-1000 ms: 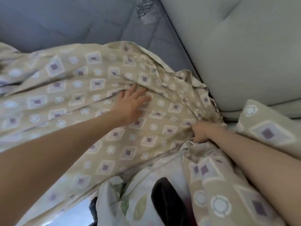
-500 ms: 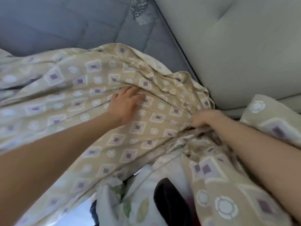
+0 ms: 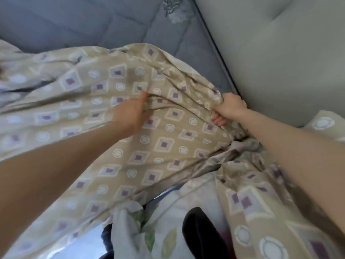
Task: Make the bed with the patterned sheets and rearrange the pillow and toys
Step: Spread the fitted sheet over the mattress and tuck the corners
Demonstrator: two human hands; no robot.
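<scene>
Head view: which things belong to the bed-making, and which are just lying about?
Job: sheet, mattress, left hand on the sheet, right hand gripping it.
Lying about: leaf-print cloth, black thing, padded panel.

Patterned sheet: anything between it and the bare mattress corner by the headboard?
Nothing visible. The grey quilted mattress between the beige square-and-circle patterned sheet and the pale padded headboard lies bare. The right hand grips the sheet's bunched edge; the left hand rests on it, blurred.
</scene>
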